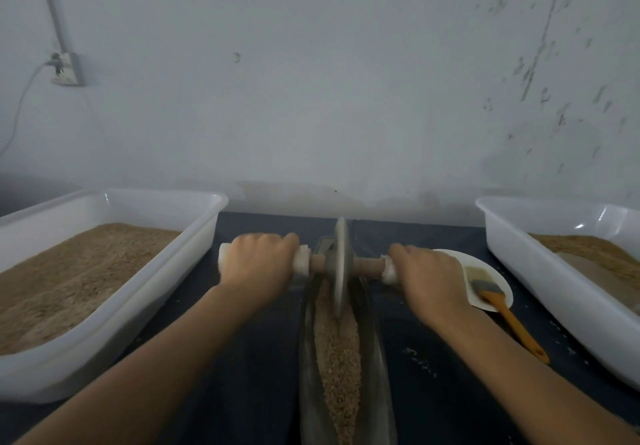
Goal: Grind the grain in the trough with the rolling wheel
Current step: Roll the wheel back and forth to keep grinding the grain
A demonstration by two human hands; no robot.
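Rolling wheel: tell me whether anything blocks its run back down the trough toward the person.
Nothing visible does. The rolling wheel sits at the far end of the trough; only grain lies along the channel nearer the person.

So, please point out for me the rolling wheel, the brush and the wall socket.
rolling wheel (341,264): head view, on the disc's flat face.
brush (504,314): head view, on the orange handle.
wall socket (67,68): head view, on the front plate.

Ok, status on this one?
Both hands, left and right, gripping the axle. Wheel upright in the trough, grain under it. Nothing blocking.
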